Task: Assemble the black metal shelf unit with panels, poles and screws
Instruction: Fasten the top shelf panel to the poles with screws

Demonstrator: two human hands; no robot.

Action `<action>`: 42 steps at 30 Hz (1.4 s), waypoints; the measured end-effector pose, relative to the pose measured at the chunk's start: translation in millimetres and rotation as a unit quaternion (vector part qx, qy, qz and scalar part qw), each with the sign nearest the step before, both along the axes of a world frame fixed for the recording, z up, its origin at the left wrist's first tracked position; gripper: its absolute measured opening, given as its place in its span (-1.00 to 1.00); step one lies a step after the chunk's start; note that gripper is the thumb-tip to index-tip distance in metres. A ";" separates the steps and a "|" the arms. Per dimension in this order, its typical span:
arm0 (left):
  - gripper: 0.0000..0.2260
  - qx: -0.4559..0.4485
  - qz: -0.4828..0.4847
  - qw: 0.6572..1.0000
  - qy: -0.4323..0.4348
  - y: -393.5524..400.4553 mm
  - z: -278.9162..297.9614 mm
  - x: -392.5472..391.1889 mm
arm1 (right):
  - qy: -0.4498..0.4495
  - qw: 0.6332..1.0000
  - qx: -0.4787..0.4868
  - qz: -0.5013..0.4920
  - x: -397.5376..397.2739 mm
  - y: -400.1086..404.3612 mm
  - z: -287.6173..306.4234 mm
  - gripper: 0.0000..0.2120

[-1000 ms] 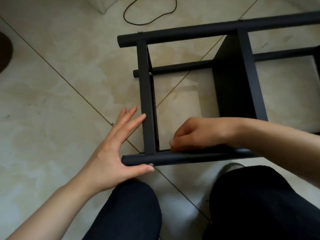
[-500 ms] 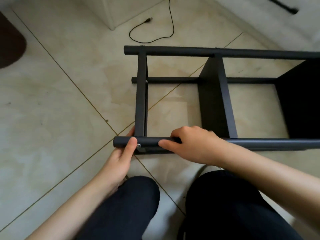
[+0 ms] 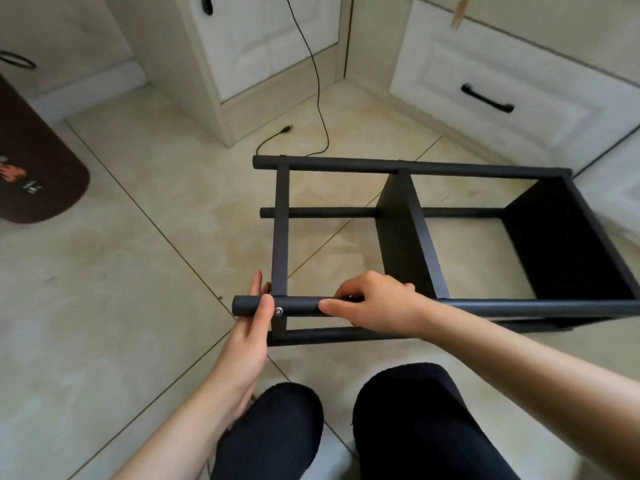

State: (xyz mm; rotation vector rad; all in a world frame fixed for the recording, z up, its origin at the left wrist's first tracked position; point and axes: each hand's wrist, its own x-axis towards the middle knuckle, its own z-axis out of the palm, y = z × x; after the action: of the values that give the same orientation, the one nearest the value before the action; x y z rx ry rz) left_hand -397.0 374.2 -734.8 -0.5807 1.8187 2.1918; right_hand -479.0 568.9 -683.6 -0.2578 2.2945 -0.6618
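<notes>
Lying on its side on the tiled floor (image 3: 121, 306), the black shelf unit (image 3: 415, 244) stretches away to the right of both hands, its far pole (image 3: 408, 167) close to the white cabinet (image 3: 263, 46) and the drawer front (image 3: 502, 81) beyond. Bare floor spreads to the left of the left hand, up to a brown mat (image 3: 38, 168) whose small print is too blurred to read. A black cable (image 3: 320, 109) trails on the tiles beyond the frame.

The left hand (image 3: 251, 327) grips the end of the near pole (image 3: 450, 307), thumb curled over the top and fingers behind, right beside a silver screw (image 3: 278, 310). Just right of that screw, the right hand (image 3: 374, 306) is curled over the same pole, thumb along its front. Three panels (image 3: 405, 237) stand between the poles. Dark-clad knees (image 3: 408, 420) sit below the hands.
</notes>
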 end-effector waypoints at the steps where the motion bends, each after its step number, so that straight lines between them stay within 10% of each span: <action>1: -0.50 0.000 0.004 1.000 0.008 -0.3 7.9 -3.6 | 0.003 1.000 -0.007 -0.006 -1.4 1.5 8.0 -0.60; 30: -0.35 -0.334 -0.166 0.873 0.315 136.5 345.0 -1.0 | 0.168 0.902 -0.340 -0.203 95.0 112.4 250.5 -0.83; 36: -0.60 -0.456 -0.197 0.774 0.394 180.1 358.2 17.9 | 0.238 0.859 -0.375 -0.255 119.1 159.5 243.3 -0.85; 42: -0.37 -0.608 -0.278 0.624 0.405 181.3 368.1 31.7 | 0.269 0.831 -0.389 -0.293 129.4 188.8 242.4 -0.77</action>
State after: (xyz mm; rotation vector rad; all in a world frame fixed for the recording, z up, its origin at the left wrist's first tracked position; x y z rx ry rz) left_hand -365.3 555.5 -366.7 0.9380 3.1569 0.4576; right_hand -349.6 757.7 -441.1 -0.1043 2.4934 -2.0786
